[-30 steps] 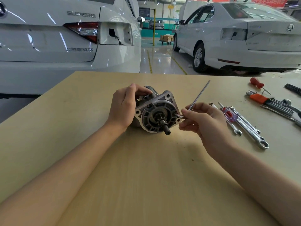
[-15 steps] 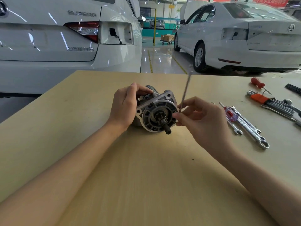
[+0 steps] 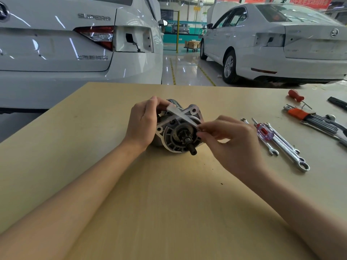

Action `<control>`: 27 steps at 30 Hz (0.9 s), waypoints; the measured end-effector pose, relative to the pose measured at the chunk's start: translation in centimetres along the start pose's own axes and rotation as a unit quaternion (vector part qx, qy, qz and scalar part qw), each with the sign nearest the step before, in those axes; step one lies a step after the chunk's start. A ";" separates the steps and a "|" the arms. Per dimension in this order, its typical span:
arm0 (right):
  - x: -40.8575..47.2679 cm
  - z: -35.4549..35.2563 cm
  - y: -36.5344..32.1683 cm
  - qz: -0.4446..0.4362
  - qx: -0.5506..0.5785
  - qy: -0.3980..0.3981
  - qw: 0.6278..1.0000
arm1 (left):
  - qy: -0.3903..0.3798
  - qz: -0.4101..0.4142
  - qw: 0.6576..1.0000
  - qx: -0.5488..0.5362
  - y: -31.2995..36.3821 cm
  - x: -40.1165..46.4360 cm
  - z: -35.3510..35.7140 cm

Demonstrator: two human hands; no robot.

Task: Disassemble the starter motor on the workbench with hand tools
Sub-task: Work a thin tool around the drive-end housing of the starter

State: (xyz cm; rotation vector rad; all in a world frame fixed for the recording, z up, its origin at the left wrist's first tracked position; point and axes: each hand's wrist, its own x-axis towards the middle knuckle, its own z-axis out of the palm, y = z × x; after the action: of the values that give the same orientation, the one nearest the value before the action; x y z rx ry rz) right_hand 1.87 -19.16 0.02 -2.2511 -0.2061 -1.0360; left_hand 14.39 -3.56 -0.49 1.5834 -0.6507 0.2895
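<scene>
Fingertips of our right hand (image 3: 232, 141) pinch the near end of a slim hex key (image 3: 183, 116), which shows only as a motion-blurred streak slanting up and left across the face of the starter motor (image 3: 178, 132). Our left hand (image 3: 144, 124) wraps the motor's left side, thumb over the top, fingers closed on the housing. The motor lies on the workbench (image 3: 93, 166), shaft pointing toward us.

Here's the worry: a light pinch on a spinning key could let its tip slip out of the bolt head and round it, or the motor could roll if that left grip eases. Right wrist is cocked, fingers fanned, forearm coming in from the near right; left forearm runs in from the near left. Spare wrenches (image 3: 287, 149) lie to the right.
</scene>
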 end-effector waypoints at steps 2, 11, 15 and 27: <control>0.3 -0.2 -0.1 0.141 0.135 0.027 0.980 | -0.001 -0.001 1.000 -0.006 0.0 0.0 0.0; 0.7 -0.6 0.5 0.379 0.364 0.029 0.850 | -0.002 -0.004 1.000 -0.013 0.0 0.0 0.0; 0.8 -0.5 0.6 0.376 0.365 0.027 0.851 | -0.002 -0.004 1.000 -0.008 0.1 0.0 0.0; 1.1 -1.0 1.2 0.379 0.363 0.018 0.851 | -0.004 -0.003 1.000 -0.004 0.1 -0.1 0.0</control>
State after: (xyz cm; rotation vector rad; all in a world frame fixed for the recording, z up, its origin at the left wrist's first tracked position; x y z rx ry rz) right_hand 2.43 -20.85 0.72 -1.3950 0.2655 -0.4408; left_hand 14.26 -3.50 -0.41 1.5793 -0.6527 0.2746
